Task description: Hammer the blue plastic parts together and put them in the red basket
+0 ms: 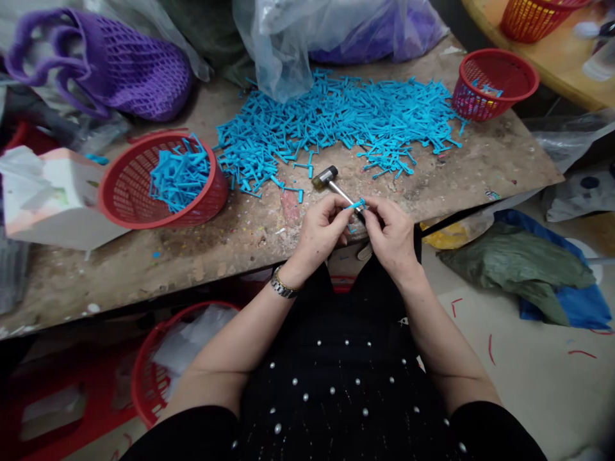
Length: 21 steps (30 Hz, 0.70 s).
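At the bench's front edge my left hand (323,229) and my right hand (390,232) come close together, pinching a small blue plastic piece (356,204) between them. Its exact kind is too small to make out. A mallet (336,186) with a dark and amber head and metal shaft lies on the bench just beyond, its handle end partly hidden by my hands. Past it spreads a big heap of blue plastic pieces (336,115), thin stems with wider ends. Two or so loose ones rest between heap and mallet.
A red basket (115,186) of blue pieces stands left, beside a tissue box (67,205). Another red basket (497,77) sits at the back right corner. A purple mesh bag (129,70) and plastic bags line the back. Below the worn bench (192,256) is a red basket (144,371).
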Tool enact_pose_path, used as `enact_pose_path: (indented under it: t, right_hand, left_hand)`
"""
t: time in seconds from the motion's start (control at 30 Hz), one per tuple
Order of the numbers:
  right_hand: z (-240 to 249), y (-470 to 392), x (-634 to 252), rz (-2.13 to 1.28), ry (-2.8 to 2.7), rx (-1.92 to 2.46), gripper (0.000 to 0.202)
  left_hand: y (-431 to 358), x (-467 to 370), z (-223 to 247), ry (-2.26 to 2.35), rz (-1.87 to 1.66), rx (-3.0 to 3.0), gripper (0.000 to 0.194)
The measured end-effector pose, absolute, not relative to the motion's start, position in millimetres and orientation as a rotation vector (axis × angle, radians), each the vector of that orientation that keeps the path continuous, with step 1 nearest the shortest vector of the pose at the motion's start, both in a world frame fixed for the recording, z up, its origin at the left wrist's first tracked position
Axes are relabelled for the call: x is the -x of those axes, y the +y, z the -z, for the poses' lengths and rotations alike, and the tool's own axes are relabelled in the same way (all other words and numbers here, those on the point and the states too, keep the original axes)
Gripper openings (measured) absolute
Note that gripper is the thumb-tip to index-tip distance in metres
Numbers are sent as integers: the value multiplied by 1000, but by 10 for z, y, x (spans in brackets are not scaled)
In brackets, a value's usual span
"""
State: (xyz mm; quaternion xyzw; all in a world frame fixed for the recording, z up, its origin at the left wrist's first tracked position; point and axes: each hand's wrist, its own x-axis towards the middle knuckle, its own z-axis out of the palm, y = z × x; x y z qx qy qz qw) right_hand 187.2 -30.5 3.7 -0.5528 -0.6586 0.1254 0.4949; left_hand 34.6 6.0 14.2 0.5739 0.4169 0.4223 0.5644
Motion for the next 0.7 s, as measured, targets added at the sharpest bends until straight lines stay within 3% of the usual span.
enact_pose_path:
  t: [0.37, 0.7]
  right_hand:
    - [-41, -340, -1865, -296, -1606, 1308, 23]
    - [-14, -365, -1836, -233, -1627, 1316, 21]
  left_hand:
    - [33, -349, -136, 988, -1003, -1395, 24]
    - [22, -364, -173, 1012, -981, -1483, 14]
